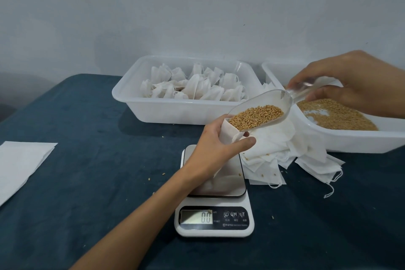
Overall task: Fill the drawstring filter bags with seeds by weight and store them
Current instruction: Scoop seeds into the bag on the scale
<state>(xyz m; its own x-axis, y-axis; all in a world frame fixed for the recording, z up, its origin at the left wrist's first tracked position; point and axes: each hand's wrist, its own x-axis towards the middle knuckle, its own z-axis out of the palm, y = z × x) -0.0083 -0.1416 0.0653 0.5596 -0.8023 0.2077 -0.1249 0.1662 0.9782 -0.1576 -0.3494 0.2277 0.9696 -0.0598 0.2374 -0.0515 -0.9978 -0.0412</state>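
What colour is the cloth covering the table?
The table cloth is dark teal blue, seen in the head view.

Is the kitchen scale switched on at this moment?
On. The scale's display is lit and reads 0.0, though the bag held by the left hand hangs over its platform.

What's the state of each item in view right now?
Left hand: holds the filter bag open.
Filter bag: over the scale.
Right hand: grips the scoop handle.
Scoop: full of seeds, tilted to the bag mouth.
Scale: on, reads 0.0.
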